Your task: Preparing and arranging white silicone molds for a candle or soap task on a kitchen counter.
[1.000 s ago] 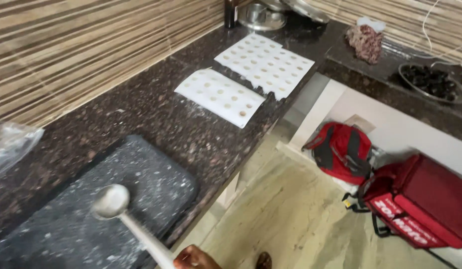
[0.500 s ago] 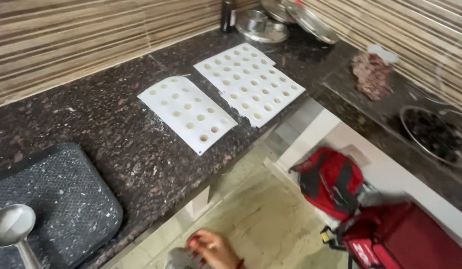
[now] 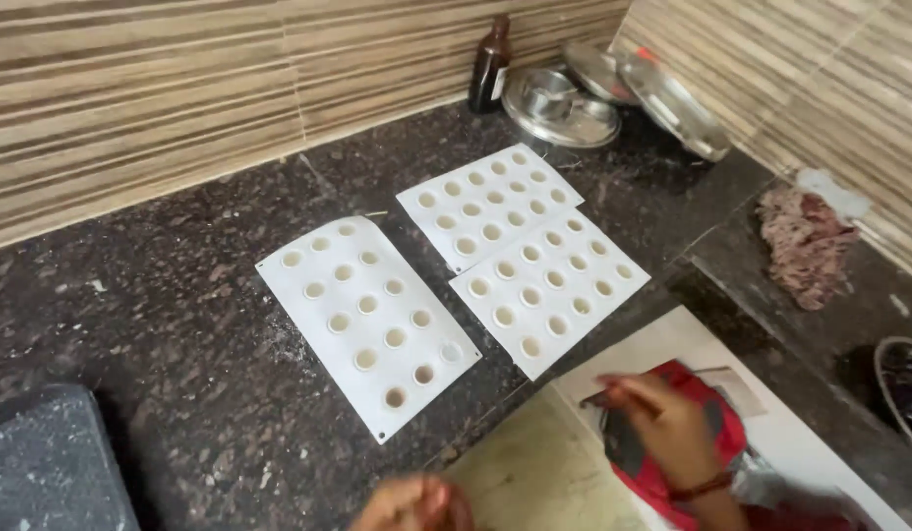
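The ladle is gone from view; both hands are now hovering below the moulds (image 3: 369,323). Right hand (image 3: 662,423) is pinching something thin; left hand's (image 3: 411,503) fingers: cannot tell.

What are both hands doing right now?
Left hand: blurred, low in view, cannot tell.
Right hand: fingers curled, nothing clearly held, cannot tell.
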